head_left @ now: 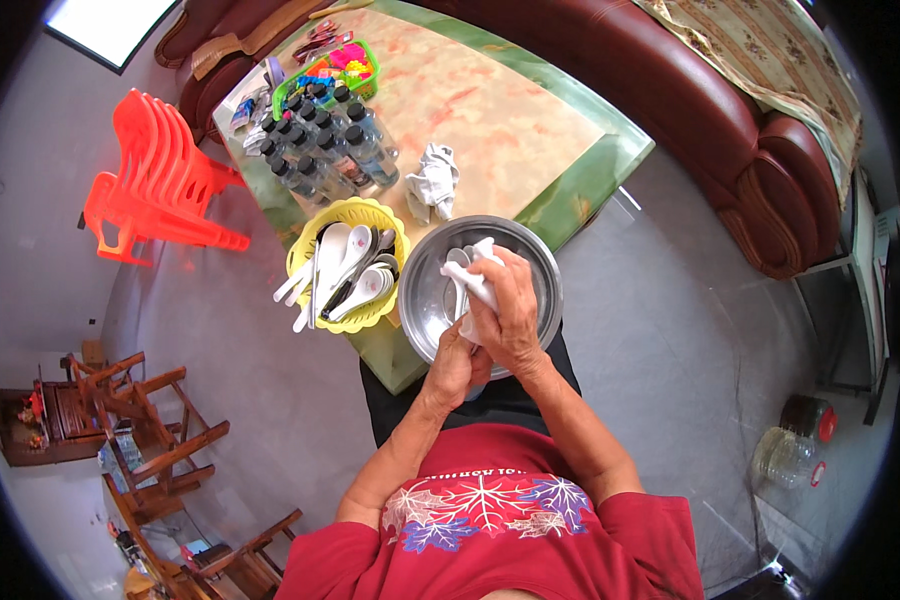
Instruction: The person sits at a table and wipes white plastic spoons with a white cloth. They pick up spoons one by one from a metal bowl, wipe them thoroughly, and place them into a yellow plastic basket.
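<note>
The right hand (510,315) is clamping a crumpled white cloth (468,280) between its fingers over the round silver metal basin (422,285) at frame centre, the left hand (453,372) is resting curled just below, hold indiscernible, and the apparent wiping is requiring even pressure.

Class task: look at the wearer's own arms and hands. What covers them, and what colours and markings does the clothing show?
The left hand and right hand are ungloved, and the forearms are uncovered. The short sleeves are plain red, part of a red shirt printed with white, blue-purple and beige leaf shapes and pale lettering.
</note>
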Available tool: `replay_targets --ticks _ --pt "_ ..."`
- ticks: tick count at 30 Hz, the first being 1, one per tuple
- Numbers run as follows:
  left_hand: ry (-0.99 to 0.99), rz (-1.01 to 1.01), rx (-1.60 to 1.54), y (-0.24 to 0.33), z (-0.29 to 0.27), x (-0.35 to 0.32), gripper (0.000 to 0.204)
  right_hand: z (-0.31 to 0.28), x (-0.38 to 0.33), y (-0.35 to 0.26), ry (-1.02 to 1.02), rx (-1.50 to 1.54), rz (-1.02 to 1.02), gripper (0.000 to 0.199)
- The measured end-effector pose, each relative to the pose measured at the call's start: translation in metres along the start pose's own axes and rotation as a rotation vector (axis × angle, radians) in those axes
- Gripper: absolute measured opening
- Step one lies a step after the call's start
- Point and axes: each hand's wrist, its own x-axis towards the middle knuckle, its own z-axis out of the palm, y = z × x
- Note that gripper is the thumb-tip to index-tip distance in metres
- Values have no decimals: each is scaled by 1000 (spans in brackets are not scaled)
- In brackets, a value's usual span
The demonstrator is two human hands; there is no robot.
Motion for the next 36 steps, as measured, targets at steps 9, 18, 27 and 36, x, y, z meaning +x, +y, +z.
replay_targets --ticks 9,18,27,36 --pt "-66 -6 55 11 0 -2 33 -9 26 3 -103 854 815 27" --pt "189 257 233 6 -6 4 50 -2 7 -5 -61 -23 132 26" --pt "128 319 238 -7 -23 3 68 -2 -4 -20 -147 -311 -137 24" --pt "5 194 25 4 -9 -4 35 2 12 9 -67 567 740 27"
